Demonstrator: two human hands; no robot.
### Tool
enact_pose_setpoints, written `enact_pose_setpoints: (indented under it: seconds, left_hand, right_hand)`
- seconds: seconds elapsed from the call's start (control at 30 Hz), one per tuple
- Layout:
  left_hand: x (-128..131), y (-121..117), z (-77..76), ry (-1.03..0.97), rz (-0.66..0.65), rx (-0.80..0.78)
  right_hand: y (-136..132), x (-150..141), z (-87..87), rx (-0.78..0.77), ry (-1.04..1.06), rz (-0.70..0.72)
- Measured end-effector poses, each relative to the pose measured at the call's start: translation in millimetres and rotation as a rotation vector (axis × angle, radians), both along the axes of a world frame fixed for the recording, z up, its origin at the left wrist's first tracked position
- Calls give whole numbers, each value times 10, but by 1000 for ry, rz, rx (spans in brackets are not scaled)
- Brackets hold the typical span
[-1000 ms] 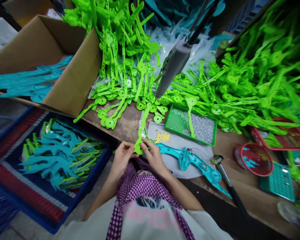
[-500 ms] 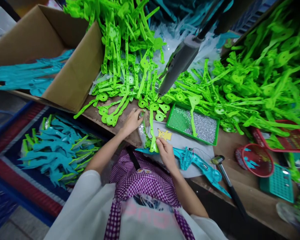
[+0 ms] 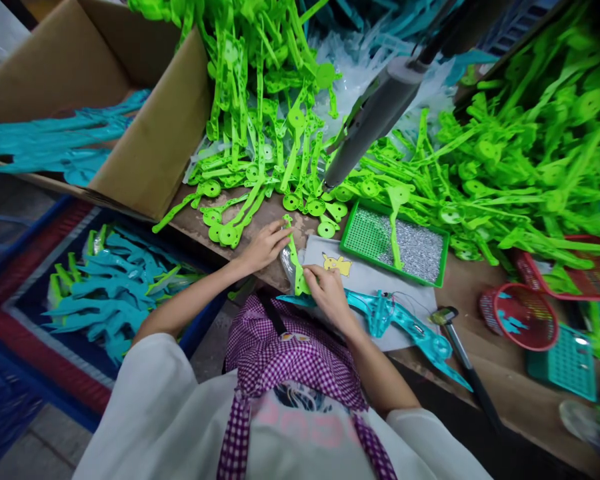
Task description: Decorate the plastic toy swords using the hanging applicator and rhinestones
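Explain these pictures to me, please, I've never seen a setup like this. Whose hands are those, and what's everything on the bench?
There's no robot here: these are a person's bare hands, seen from one camera worn on the head, looking forward and down. The right hand grips the lower end of a green plastic strip; the left hand is at its upper end. On the brown bench lie a pile of green parts, a green tray with small silvery bits, a blue plastic piece and a hammer. A grey tool leans above.
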State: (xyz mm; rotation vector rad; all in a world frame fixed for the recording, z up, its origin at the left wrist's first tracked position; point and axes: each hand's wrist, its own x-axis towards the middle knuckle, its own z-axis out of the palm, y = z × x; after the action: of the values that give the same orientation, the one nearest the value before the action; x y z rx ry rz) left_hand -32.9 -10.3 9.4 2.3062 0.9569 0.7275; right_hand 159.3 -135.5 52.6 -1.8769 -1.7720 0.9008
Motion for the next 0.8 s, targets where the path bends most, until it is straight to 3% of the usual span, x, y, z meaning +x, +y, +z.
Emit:
enact_pose_setpoints:
  seconds: [0.2, 0.37, 0.53, 0.8]
  left_hand:
    - [33, 1, -61, 21, 9, 47]
    - [29, 33, -16, 50, -3, 24]
    - [34, 51, -17, 19, 11, -18]
    - [55, 51, -27, -7, 18, -9]
  right_hand:
    - [-48, -20, -80, -1, -36, -8]
    - [-193, 35, -94, 273, -156, 17]
    - [-328, 270, -111, 455, -198, 268]
    - [-258, 438, -319, 442, -212, 476]
